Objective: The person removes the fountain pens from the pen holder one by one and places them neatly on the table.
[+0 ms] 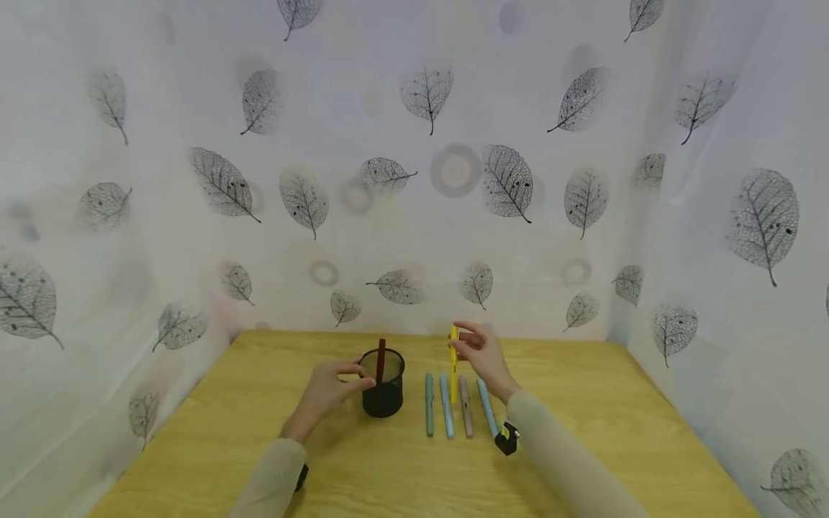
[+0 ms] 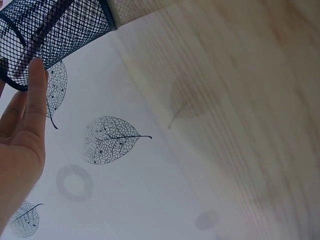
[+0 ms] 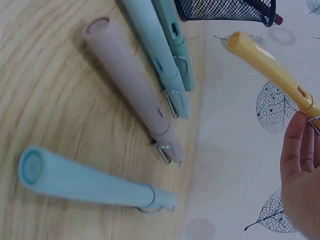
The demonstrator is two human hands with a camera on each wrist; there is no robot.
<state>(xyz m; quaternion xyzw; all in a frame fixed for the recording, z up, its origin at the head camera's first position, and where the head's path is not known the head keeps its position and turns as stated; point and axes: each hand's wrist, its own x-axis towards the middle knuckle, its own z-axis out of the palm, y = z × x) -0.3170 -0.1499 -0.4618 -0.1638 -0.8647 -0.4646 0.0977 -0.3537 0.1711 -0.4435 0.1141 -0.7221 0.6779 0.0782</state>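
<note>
My left hand (image 1: 332, 390) holds the side of a black mesh pen cup (image 1: 382, 404), thumb and fingers at its upper wall. Inside the cup leans a dark red pen (image 1: 381, 360), its end sticking out above the rim. My right hand (image 1: 482, 356) pinches a yellow pen (image 1: 453, 374) near its upper end and keeps it upright above the table. Below it lie a green pen (image 1: 429, 404), a light blue pen (image 1: 447, 406), a mauve pen (image 3: 131, 82) and another light blue pen (image 3: 95, 181), side by side.
The wooden table (image 1: 311, 496) ends at a white curtain (image 1: 414, 237) with leaf prints, which hangs behind and at both sides. A small black device with a yellow mark (image 1: 507, 438) sits at my right wrist, close to the right-hand blue pen.
</note>
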